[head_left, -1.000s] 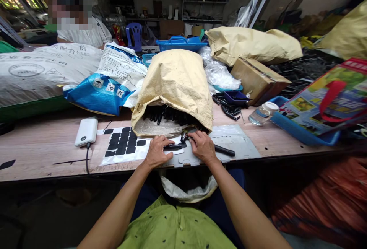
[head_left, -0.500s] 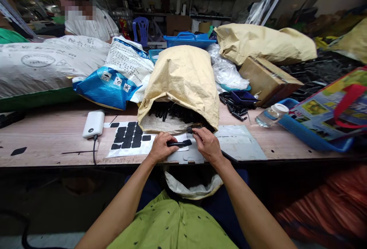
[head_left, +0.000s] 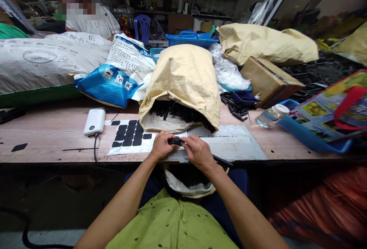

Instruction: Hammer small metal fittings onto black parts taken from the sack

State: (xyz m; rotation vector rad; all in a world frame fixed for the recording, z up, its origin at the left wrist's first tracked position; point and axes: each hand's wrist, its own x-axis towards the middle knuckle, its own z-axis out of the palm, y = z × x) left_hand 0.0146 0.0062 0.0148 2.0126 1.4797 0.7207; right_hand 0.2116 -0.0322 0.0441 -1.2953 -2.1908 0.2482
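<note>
Both my hands meet at the counter [head_left: 51, 138] edge: left hand [head_left: 161, 146] and right hand [head_left: 196, 152] each pinch an end of a small black part [head_left: 174, 140], grip closed, beside the pad sheet [head_left: 129, 142] and the open sack [head_left: 183, 88] so supplies sit close.

Tan sack [head_left: 183, 80] blocks ahead; bare tabletop [head_left: 51, 138] left of power bank [head_left: 94, 121]

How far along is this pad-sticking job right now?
Done: several spots on the pad sheet are bare. In hand: the left hand and right hand pinch one small black part together. Left: many black pads on the sheet and black parts in the tan sack.
</note>
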